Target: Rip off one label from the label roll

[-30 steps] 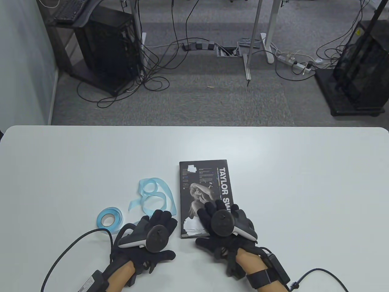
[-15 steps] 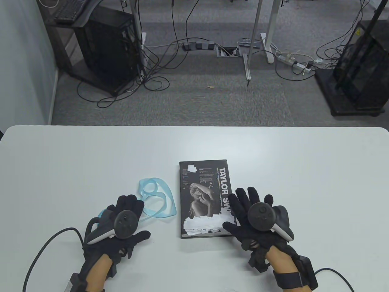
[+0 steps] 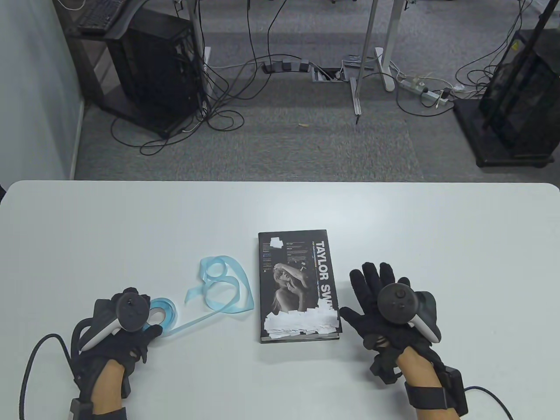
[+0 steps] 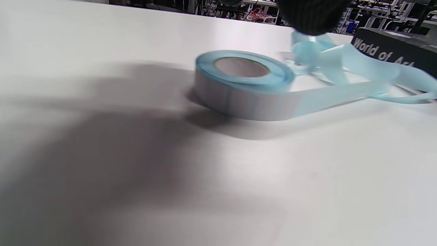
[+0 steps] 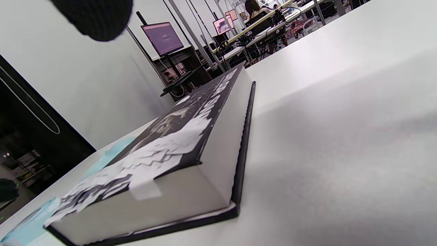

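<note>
Label roll lay flat at the table's near left, partly under the left hand, whose fingers' state could not be told. Its blue backing strip curled rightward toward a black book plastered with white labels. Right of the book, the right hand rested with fingers spread, holding nothing.

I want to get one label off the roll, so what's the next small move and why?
Probably close the left hand on the label roll to steady it: it hovers over the roll, and the right hand lies open beside the book.
</note>
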A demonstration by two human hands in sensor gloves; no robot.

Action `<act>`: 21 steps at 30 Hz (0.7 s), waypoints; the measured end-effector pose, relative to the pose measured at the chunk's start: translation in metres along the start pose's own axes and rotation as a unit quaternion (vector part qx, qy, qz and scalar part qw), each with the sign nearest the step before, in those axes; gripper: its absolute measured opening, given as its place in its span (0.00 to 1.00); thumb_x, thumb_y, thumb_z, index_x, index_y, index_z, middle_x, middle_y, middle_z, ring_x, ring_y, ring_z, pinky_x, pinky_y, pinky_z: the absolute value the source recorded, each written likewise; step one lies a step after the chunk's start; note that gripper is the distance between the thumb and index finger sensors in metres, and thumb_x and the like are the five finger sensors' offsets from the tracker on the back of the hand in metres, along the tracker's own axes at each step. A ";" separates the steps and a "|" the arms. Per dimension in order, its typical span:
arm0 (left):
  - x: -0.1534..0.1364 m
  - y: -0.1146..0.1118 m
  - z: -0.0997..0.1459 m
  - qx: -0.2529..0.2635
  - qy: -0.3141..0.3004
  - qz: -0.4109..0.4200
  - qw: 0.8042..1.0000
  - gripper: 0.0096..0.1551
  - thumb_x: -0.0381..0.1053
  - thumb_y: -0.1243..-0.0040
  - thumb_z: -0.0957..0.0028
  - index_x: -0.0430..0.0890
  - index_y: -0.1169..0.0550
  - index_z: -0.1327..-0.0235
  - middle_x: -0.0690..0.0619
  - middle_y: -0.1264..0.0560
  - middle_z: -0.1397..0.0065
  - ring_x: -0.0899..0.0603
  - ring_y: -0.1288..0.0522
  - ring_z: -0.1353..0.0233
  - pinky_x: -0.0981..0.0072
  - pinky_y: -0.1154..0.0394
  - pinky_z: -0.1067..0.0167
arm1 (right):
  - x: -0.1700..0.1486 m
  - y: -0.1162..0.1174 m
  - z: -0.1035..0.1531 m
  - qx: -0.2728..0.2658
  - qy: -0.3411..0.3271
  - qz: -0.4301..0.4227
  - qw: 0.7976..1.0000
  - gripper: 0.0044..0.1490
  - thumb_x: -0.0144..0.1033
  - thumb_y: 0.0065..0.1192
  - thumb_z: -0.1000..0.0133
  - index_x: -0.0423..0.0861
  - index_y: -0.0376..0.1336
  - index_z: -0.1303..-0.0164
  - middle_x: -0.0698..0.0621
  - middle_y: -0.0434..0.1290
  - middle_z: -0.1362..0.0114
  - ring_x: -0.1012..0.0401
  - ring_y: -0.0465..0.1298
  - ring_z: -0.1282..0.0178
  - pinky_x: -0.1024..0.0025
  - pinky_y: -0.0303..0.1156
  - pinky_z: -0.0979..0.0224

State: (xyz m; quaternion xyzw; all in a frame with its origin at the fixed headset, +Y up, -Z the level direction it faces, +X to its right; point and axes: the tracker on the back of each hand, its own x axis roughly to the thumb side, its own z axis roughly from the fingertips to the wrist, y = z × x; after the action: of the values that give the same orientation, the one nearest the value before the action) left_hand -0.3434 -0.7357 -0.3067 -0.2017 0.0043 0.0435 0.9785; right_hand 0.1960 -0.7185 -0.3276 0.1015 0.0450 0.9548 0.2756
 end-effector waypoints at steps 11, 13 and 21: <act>0.007 -0.005 -0.005 -0.021 -0.014 -0.040 0.999 0.38 0.48 0.41 0.47 0.50 0.40 0.23 0.48 0.64 0.17 0.35 0.60 0.16 0.36 0.51 0.26 | 0.000 0.003 -0.001 -0.002 0.002 0.018 1.000 0.51 0.61 0.59 0.50 0.59 0.39 0.23 0.50 0.31 0.16 0.46 0.23 0.18 0.37 0.16 0.30; 0.012 -0.006 -0.008 -0.024 -0.022 -0.055 0.998 0.37 0.45 0.40 0.47 0.50 0.38 0.23 0.49 0.67 0.18 0.36 0.59 0.16 0.39 0.49 0.26 | 0.000 0.004 -0.002 0.000 0.002 0.018 1.000 0.51 0.60 0.59 0.50 0.58 0.39 0.23 0.50 0.31 0.16 0.46 0.23 0.18 0.37 0.16 0.30; 0.019 -0.015 -0.020 -0.043 -0.022 -0.096 0.994 0.38 0.41 0.37 0.49 0.52 0.37 0.24 0.49 0.68 0.19 0.36 0.58 0.16 0.39 0.46 0.26 | 0.000 0.007 -0.003 0.007 0.004 0.020 1.000 0.50 0.60 0.59 0.49 0.58 0.40 0.23 0.50 0.31 0.16 0.46 0.23 0.18 0.37 0.16 0.30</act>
State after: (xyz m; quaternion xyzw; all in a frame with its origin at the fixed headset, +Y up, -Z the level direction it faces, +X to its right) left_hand -0.3230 -0.7553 -0.3197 -0.2417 -0.0388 -0.0455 0.9685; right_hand 0.1919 -0.7245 -0.3297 0.1005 0.0507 0.9602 0.2557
